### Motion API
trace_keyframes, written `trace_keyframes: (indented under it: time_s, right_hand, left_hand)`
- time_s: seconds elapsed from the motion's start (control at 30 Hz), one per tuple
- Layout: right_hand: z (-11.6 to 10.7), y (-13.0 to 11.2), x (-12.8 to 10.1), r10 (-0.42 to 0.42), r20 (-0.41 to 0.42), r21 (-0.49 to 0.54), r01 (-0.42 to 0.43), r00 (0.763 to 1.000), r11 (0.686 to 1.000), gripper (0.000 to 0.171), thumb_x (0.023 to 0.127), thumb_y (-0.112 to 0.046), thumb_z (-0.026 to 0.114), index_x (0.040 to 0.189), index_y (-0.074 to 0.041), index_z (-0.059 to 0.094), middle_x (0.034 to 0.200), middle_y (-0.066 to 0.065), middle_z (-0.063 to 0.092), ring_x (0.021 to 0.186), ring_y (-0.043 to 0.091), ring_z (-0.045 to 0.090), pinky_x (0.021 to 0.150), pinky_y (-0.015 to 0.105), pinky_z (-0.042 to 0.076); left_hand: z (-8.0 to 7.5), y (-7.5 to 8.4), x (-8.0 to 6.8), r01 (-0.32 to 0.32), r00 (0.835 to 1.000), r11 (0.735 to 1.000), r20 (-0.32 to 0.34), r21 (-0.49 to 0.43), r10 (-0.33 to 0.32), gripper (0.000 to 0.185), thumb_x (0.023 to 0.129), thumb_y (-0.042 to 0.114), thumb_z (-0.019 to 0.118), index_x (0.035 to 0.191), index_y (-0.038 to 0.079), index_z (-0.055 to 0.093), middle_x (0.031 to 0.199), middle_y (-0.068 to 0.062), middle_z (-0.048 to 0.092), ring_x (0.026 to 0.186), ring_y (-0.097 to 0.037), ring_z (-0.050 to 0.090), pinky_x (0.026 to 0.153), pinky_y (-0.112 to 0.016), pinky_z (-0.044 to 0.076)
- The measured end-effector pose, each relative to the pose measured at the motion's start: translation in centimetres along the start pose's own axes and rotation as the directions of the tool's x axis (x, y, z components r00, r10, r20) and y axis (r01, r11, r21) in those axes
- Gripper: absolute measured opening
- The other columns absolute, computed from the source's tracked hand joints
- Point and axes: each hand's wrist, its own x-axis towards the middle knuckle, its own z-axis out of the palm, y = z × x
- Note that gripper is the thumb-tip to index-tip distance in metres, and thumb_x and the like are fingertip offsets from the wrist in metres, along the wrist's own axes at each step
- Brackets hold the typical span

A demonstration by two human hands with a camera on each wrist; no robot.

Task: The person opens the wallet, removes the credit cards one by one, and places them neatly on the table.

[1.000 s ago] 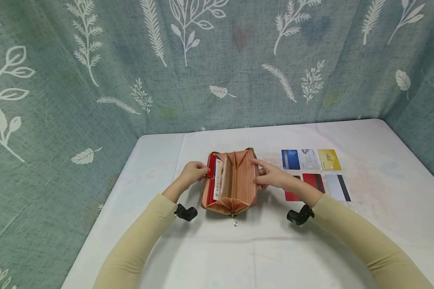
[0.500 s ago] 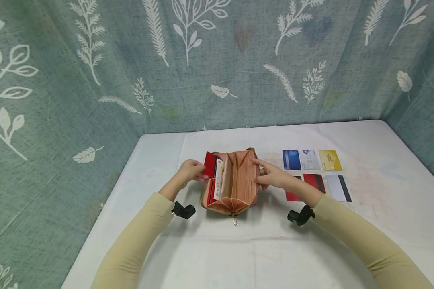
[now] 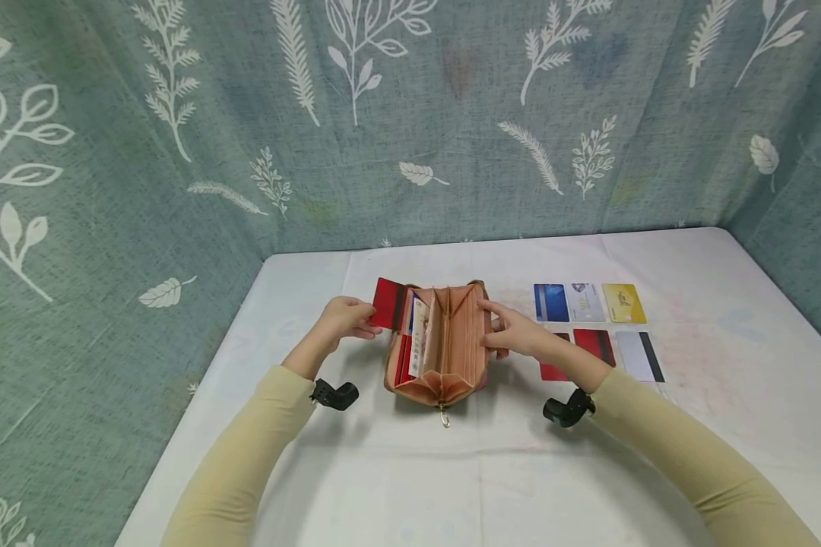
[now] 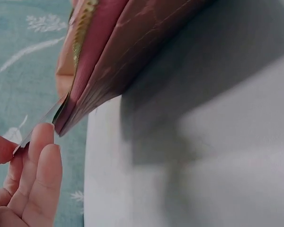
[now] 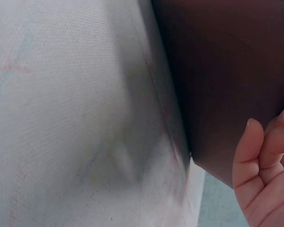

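A pink zip-around wallet (image 3: 467, 342) stands unzipped in the middle of the table, its tan pleated compartments facing up. My left hand (image 3: 345, 319) pinches a red card (image 3: 388, 304) with a dark stripe, which overlaps the wallet's upper left side. From the left wrist, the card (image 4: 46, 117) shows nearly edge-on between thumb and fingers, close to the wallet's corner. My right hand (image 3: 516, 330) holds the wallet's right wall; the right wrist view shows its fingers (image 5: 248, 146) at the outer cover (image 5: 227, 85). Other red cards (image 3: 403, 361) and a printed white paper (image 3: 417, 342) sit inside on the left.
Right of the wallet lie two rows of cards: blue (image 3: 551, 302), silver-white (image 3: 584, 302) and gold (image 3: 624, 303) behind, red cards (image 3: 594, 346) and a white striped card (image 3: 636, 355) in front. A patterned curtain (image 3: 410, 152) hangs beyond the white table (image 3: 424, 486).
My left hand has moved left and up, drawing the red card out of the wallet's left side so that its dark stripe now shows. The right hand has stayed on the wallet.
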Motion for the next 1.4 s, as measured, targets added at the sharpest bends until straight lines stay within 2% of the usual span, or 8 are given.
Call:
trace_keyframes:
  time_s: [0.3, 0.5, 0.67, 0.9, 1.03, 1.13, 1.27, 1.4]
  right_hand:
    - [0.0, -0.2, -0.2, 0.006, -0.014, -0.017, -0.006, 1.000, 1.000, 0.076, 0.084, -0.006, 0.055, 0.146, -0.004, 0.012, 0.079, 0.003, 0.061, 0.051, 0.012, 0.047, 0.061, 0.035, 0.048]
    - [0.0, -0.1, -0.1, -0.003, -0.006, 0.000, 0.003, 1.000, 1.000, 0.077, 0.083, -0.005, 0.055, 0.146, -0.003, 0.011, 0.078, 0.003, 0.061, 0.050, 0.011, 0.046, 0.061, 0.034, 0.048]
    - [0.1, -0.2, -0.1, -0.009, -0.001, -0.001, 0.009, 1.000, 1.000, 0.077, 0.084, -0.005, 0.055, 0.146, -0.003, 0.010, 0.077, 0.002, 0.061, 0.050, 0.012, 0.047, 0.061, 0.034, 0.048]
    - [0.2, 0.0, 0.0, -0.004, 0.001, -0.012, 0.004, 1.000, 1.000, 0.077, 0.084, -0.005, 0.055, 0.146, -0.004, 0.010, 0.076, 0.002, 0.060, 0.050, 0.013, 0.046, 0.061, 0.035, 0.048]
    - [0.2, 0.0, 0.0, -0.003, 0.001, -0.016, 0.003, 1.000, 1.000, 0.077, 0.083, -0.005, 0.055, 0.146, -0.004, 0.010, 0.075, 0.002, 0.060, 0.051, 0.012, 0.045, 0.060, 0.033, 0.048]
    - [0.1, -0.1, -0.1, -0.003, 0.002, -0.012, 0.003, 1.000, 1.000, 0.077, 0.083, -0.005, 0.055, 0.146, -0.004, 0.010, 0.076, 0.003, 0.060, 0.051, 0.012, 0.046, 0.060, 0.033, 0.048]
    - [0.2, -0.2, -0.1, 0.001, 0.002, -0.004, -0.001, 1.000, 1.000, 0.077, 0.084, -0.006, 0.055, 0.146, -0.005, 0.010, 0.078, 0.003, 0.062, 0.050, 0.012, 0.046, 0.062, 0.036, 0.048]
    - [0.2, -0.2, 0.0, 0.002, 0.001, 0.001, -0.002, 1.000, 1.000, 0.077, 0.083, -0.006, 0.055, 0.146, -0.005, 0.011, 0.077, 0.002, 0.061, 0.050, 0.011, 0.046, 0.061, 0.033, 0.048]
  left_hand:
    - [-1.7, -0.6, -0.4, -0.010, 1.000, 0.996, 0.017, -0.083, 0.011, 0.027, 0.089, 0.011, 0.048, 0.106, -0.010, 0.050, 0.064, -0.004, 0.062, 0.056, -0.010, 0.064, 0.066, -0.029, 0.054]
    - [-2.7, -1.9, -0.4, -0.016, 1.000, 0.996, -0.003, -0.085, 0.015, 0.021, 0.089, 0.012, 0.049, 0.094, -0.007, 0.052, 0.057, 0.001, 0.059, 0.051, -0.007, 0.059, 0.061, -0.025, 0.053]
    - [-3.1, -3.3, -0.4, 0.016, 1.000, 0.998, -0.012, -0.059, -0.017, 0.024, 0.091, 0.015, 0.050, 0.097, -0.008, 0.054, 0.061, 0.000, 0.060, 0.052, -0.006, 0.059, 0.065, -0.026, 0.053]
    - [-3.9, -4.9, -0.1, 0.058, 0.998, 0.998, -0.012, 0.014, -0.058, 0.032, 0.092, 0.016, 0.051, 0.111, -0.010, 0.052, 0.069, 0.001, 0.061, 0.053, -0.002, 0.057, 0.060, -0.021, 0.051]
    - [-4.1, -5.4, -0.1, 0.082, 0.995, 0.990, -0.062, 0.114, -0.075, 0.031, 0.092, 0.017, 0.052, 0.111, -0.008, 0.054, 0.068, 0.002, 0.059, 0.054, -0.002, 0.055, 0.057, -0.020, 0.046]
    - [-4.2, -5.7, -0.2, 0.087, 0.992, 0.975, -0.108, 0.202, -0.066, 0.029, 0.091, 0.018, 0.053, 0.105, -0.007, 0.057, 0.066, 0.001, 0.058, 0.054, -0.006, 0.053, 0.056, -0.022, 0.043]
    - [-4.2, -6.4, 0.1, 0.079, 0.988, 0.961, -0.150, 0.266, -0.040, 0.025, 0.088, 0.017, 0.054, 0.094, -0.006, 0.060, 0.059, -0.001, 0.056, 0.051, -0.008, 0.050, 0.052, -0.023, 0.039]
    - [-4.1, -7.0, 0.3, 0.069, 0.978, 0.918, -0.206, 0.390, 0.014, 0.024, 0.086, 0.016, 0.055, 0.090, -0.006, 0.064, 0.061, -0.003, 0.058, 0.053, -0.010, 0.050, 0.051, -0.023, 0.038]
